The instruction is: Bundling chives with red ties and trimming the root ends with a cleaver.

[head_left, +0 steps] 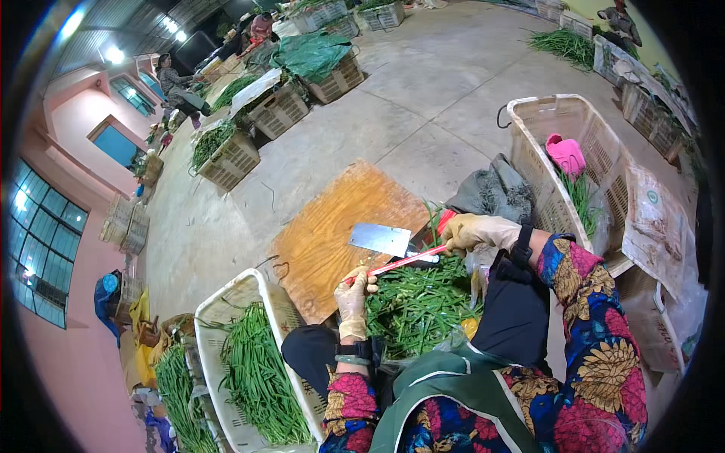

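Observation:
Both my hands wear pale, dirty gloves. A narrow red-and-white strip of tape (pixel 400 262) is stretched between them, slanting up to the right. My left hand (pixel 353 296) pinches its lower end by the near edge of a wooden board (pixel 340 234). My right hand (pixel 479 231) grips the other end, next to a bright red piece (pixel 446 220) whose kind I cannot make out. A cleaver (pixel 382 238) lies on the board, its dark handle partly behind the strip. Below the hands, cut green stems (pixel 415 302) lie in a heap between my knees.
At left stands a white crate (pixel 204 317) of long green stems. On the right, a larger crate (pixel 521 121) holds a pink item (pixel 566 155) and greens. A dark grey cloth (pixel 495 191) lies beside it. Farther off are crates (pixel 279 113) and a person (pixel 175 83).

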The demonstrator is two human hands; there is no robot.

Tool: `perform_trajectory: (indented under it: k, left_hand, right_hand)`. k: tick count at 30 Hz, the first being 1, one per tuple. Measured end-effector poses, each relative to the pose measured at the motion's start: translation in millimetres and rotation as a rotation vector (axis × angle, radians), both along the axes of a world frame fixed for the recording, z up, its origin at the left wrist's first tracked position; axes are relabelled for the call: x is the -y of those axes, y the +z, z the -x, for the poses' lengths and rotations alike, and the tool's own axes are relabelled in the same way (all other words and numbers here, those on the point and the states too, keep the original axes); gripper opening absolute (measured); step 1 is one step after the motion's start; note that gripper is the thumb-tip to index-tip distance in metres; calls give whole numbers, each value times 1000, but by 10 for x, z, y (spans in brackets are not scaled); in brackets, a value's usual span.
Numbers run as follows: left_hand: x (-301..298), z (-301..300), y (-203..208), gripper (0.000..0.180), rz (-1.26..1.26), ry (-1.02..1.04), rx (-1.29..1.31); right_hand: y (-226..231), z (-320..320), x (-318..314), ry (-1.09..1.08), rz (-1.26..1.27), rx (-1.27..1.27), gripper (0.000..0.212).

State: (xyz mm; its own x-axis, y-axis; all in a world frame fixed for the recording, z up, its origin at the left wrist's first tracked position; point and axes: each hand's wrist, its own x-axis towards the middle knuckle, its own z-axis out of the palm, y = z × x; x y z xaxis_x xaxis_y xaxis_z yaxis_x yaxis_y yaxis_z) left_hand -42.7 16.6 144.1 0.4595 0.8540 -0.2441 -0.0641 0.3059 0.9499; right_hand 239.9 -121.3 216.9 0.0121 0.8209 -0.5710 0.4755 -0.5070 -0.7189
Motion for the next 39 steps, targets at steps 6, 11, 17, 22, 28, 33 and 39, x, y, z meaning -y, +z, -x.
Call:
perform_trajectory:
  k: [6,11,17,22,28,33,39]
  left_hand:
    - [-238,134,-140,10,-118,107,-166]
    - [-587,344,-356,10,-229,123,-553]
    - [-1086,628,-818,20,-589,82,-1223]
    - [-1374,769,-855,22,-592,89,-1451]
    - [-1767,904,-992,23,-529,63,-1524]
    - [-1811,1087,-1126,21,-517,64,-1530]
    - [-1682,1119,-1180,23,-582,63,-1411]
  right_hand:
    - [-867,-373,-450,20,-26,-223,17]
    - [-978,-80,-850,-21,-102,-119,17]
    - [-1451,376,-1410,1,-266,408,17]
    - [-1610,707,-1871,58,-314,374,21]
    - [-1549,993,-2164,5,-293,362,22]
    - [-1569,1142,-2204,129,-195,341,29]
    - [-1804,1200,-2146,71,-410,322,31]
